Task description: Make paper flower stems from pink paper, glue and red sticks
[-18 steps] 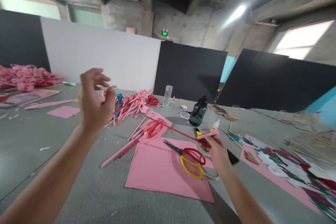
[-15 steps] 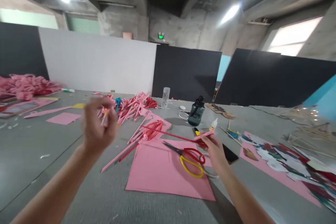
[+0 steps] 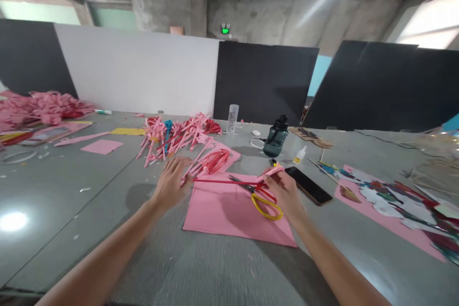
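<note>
My right hand (image 3: 284, 191) pinches a pink paper piece and the end of a long thin red strip (image 3: 225, 181), which runs left across the pink sheet (image 3: 222, 215). My left hand (image 3: 171, 182) is low over the grey table, fingers spread, its tips touching the loose bundle of pink and red strips (image 3: 208, 163) at the strip's far end. Red and yellow handled scissors (image 3: 263, 198) lie on the pink sheet just under my right hand.
A black phone (image 3: 309, 185), a small glue bottle (image 3: 300, 154), a dark water bottle (image 3: 276, 136) and a clear bottle (image 3: 232, 119) stand behind. Piles of pink strips (image 3: 172, 135) lie at centre and far left (image 3: 43, 107). Coloured paper cut-outs (image 3: 390, 201) cover the right.
My left hand dropped from raised in the air down to the strip bundle on the table. My right hand lowered the red strip until it lies nearly flat over the pink sheet.
</note>
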`<state>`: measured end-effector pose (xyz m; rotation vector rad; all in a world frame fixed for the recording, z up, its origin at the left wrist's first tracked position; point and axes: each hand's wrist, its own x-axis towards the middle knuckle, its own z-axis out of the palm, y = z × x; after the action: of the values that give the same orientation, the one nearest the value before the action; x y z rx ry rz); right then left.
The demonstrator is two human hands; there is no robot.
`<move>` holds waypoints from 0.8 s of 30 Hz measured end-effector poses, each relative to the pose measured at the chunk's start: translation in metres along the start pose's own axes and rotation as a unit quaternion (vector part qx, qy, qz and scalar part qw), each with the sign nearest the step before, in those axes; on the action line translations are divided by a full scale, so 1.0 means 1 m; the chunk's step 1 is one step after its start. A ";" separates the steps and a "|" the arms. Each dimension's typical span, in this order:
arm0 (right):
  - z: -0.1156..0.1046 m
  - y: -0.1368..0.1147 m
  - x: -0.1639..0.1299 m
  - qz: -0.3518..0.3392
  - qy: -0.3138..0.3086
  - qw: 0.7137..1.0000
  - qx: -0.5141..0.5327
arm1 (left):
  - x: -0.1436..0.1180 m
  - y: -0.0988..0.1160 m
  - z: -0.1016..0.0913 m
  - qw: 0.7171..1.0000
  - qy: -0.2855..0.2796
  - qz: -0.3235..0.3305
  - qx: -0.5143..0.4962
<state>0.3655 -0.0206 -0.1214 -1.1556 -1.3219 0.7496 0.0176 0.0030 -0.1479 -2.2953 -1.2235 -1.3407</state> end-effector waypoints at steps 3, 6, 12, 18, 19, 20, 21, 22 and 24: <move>0.005 -0.001 -0.002 -0.009 -0.006 1.000 -0.011 | 0.004 -0.001 -0.002 0.998 -0.022 -0.058 -0.010; 0.004 0.001 0.000 -0.010 -0.005 1.000 -0.006 | 0.007 -0.006 -0.002 0.994 -0.056 -0.094 -0.001; -0.015 0.004 0.011 0.002 0.034 0.999 0.029 | 0.004 -0.012 -0.003 0.975 -0.148 -0.162 0.028; -0.038 0.007 0.026 0.029 0.111 0.991 0.068 | 0.006 0.005 0.001 0.955 -0.216 -0.183 0.082; -0.040 0.007 0.027 0.032 0.123 0.989 0.073 | 0.006 0.009 0.004 0.952 -0.228 -0.185 0.091; -0.042 0.007 0.028 0.035 0.132 0.988 0.079 | 0.006 0.012 0.007 0.948 -0.240 -0.185 0.100; -0.043 0.007 0.028 0.036 0.137 0.986 0.084 | 0.006 0.014 0.011 0.944 -0.251 -0.186 0.109; -0.043 0.006 0.028 0.035 0.139 0.986 0.089 | 0.006 0.016 0.014 0.940 -0.261 -0.187 0.116; -0.042 0.004 0.026 0.026 0.132 0.986 0.094 | 0.005 0.016 0.020 0.935 -0.275 -0.187 0.124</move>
<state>0.4112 -0.0037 -0.1113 -1.0981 -0.9831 0.7155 0.0435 0.0067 -0.1515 -2.4012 -1.9532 -0.5659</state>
